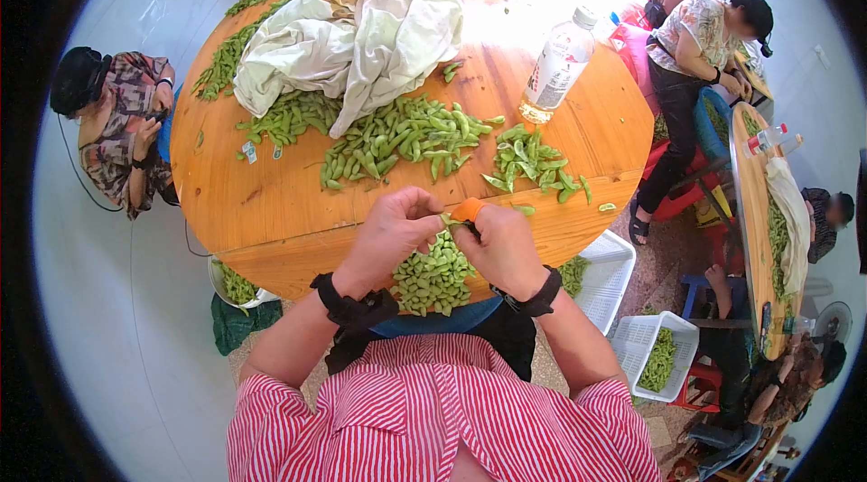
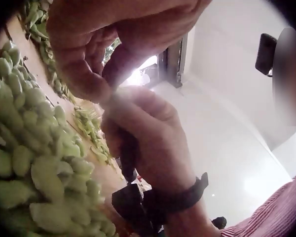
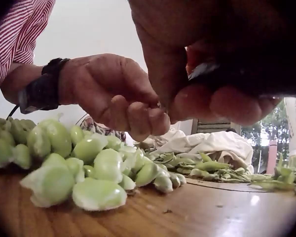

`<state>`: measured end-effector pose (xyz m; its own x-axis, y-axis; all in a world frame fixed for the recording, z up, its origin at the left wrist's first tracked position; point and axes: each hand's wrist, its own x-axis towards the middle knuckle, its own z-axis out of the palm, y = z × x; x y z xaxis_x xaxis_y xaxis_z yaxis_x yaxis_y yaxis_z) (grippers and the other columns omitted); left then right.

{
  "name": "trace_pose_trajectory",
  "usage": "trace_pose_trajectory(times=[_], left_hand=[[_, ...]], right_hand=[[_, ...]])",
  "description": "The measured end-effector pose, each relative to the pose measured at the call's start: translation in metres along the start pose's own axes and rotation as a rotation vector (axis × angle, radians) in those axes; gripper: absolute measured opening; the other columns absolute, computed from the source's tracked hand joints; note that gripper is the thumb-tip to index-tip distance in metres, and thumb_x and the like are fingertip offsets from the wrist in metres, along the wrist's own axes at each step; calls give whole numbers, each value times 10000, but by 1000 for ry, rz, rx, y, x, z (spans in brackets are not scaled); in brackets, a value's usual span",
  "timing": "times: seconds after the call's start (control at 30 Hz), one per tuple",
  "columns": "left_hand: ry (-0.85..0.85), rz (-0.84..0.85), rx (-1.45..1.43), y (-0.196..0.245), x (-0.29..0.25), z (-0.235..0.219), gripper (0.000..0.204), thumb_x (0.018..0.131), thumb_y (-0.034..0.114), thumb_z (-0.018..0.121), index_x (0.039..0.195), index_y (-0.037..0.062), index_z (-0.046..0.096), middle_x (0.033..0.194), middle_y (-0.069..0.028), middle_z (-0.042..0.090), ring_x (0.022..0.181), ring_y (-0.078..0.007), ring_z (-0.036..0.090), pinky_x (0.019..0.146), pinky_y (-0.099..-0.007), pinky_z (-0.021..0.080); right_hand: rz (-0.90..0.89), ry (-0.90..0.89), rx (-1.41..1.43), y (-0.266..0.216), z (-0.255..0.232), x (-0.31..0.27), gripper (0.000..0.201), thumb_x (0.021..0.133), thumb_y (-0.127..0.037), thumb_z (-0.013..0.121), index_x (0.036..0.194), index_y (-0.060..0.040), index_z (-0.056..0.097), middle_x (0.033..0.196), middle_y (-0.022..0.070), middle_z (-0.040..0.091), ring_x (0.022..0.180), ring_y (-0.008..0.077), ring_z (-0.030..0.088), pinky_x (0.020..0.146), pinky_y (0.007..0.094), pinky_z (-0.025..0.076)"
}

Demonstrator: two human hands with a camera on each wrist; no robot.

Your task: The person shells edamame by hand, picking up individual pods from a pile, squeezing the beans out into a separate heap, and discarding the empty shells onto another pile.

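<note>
On the round table [image 1: 271, 211], hands pinching one pod [image 1: 449, 222] (above shelled beans [image 1: 433, 276]), bottle [image 1: 557, 66], cloth [image 1: 361, 26] beyond.

- A white cloth [image 1: 361, 26] lies bunched on the round wooden table [image 1: 271, 202], with green pods spread around it.
- A plastic water bottle [image 1: 558, 62] stands near the right edge.
- White baskets [image 1: 664, 355] sit on the floor, one holding pods.
- Other people sit around, perhaps at similar work.
</note>
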<state>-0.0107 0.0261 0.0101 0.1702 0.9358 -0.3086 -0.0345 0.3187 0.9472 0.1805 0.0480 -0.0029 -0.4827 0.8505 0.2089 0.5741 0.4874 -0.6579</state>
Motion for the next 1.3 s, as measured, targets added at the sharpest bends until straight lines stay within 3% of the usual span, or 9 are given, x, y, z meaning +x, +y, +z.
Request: trace_pose_trajectory(times=[0.1, 0.3, 0.4, 0.47, 0.57, 0.7, 0.93, 1.0, 1.3], left_hand=[[36, 57, -9, -2, 0, 2, 176, 871, 31, 642, 1041, 1, 612, 876, -16, 631, 707, -74, 592, 630, -228, 511], [-72, 57, 51, -8, 2, -3, 201, 861, 13, 614, 1060, -7, 614, 897, -3, 628, 744, -75, 589, 686, -232, 507], [-20, 252, 365, -14, 4, -10, 182, 842, 42, 627, 1017, -7, 634, 878, -32, 641, 731, -111, 599, 675, -267, 501], [-19, 462, 758, -15, 5, -17, 191, 809, 112, 679, 957, -5, 649, 838, -92, 642, 694, -197, 608, 667, -323, 496], [-52, 512, 889, -10, 4, -17, 201, 791, 162, 701, 906, 2, 661, 815, -152, 622, 700, -281, 607, 659, -368, 485], [38, 427, 866, -3, 30, -16, 223, 797, 189, 703, 893, -4, 642, 794, -166, 615, 719, -314, 612, 659, -398, 481], [262, 443, 1141, 1, 70, -12, 216, 818, 188, 685, 861, -4, 597, 831, -181, 640, 803, -365, 635, 709, -464, 493], [266, 399, 1184, 1, 73, -11, 213, 820, 188, 681, 862, -3, 599, 850, -182, 646, 828, -369, 635, 727, -471, 496], [329, 417, 1025, -5, 60, -27, 149, 830, 105, 617, 880, -35, 617, 822, -200, 658, 774, -382, 640, 682, -451, 497]], right_hand=[[-115, 85, -47, -10, -5, 1, 115, 825, -105, 655, 873, -15, 600, 704, 180, 612, 664, 361, 618, 562, 398, 463], [20, -61, 236, -1, -10, 2, 159, 822, -149, 666, 831, 5, 629, 711, 206, 613, 701, 380, 630, 592, 430, 487], [151, -38, 259, 7, -17, 3, 182, 828, -172, 675, 880, 1, 653, 736, 218, 626, 708, 382, 638, 597, 424, 489], [202, 107, 24, 19, -25, 6, 178, 844, -181, 658, 880, -7, 665, 768, 222, 643, 728, 385, 645, 620, 451, 494], [179, 244, -146, 45, -33, 8, 167, 850, -184, 642, 899, -29, 680, 807, 219, 662, 743, 382, 649, 641, 478, 499], [301, 269, -380, 45, -45, 10, 158, 852, -130, 594, 934, -8, 652, 797, 217, 662, 739, 397, 651, 661, 492, 509], [340, 243, -380, 37, -40, 4, 113, 835, -86, 583, 891, 10, 604, 784, 210, 649, 752, 411, 645, 673, 491, 508], [183, 290, -328, 41, -36, 3, 98, 835, -72, 580, 895, 1, 608, 781, 206, 641, 772, 402, 645, 671, 494, 506], [116, 197, -96, 28, -28, -2, 117, 845, -58, 588, 937, -13, 643, 760, 226, 625, 715, 395, 630, 633, 438, 486]])
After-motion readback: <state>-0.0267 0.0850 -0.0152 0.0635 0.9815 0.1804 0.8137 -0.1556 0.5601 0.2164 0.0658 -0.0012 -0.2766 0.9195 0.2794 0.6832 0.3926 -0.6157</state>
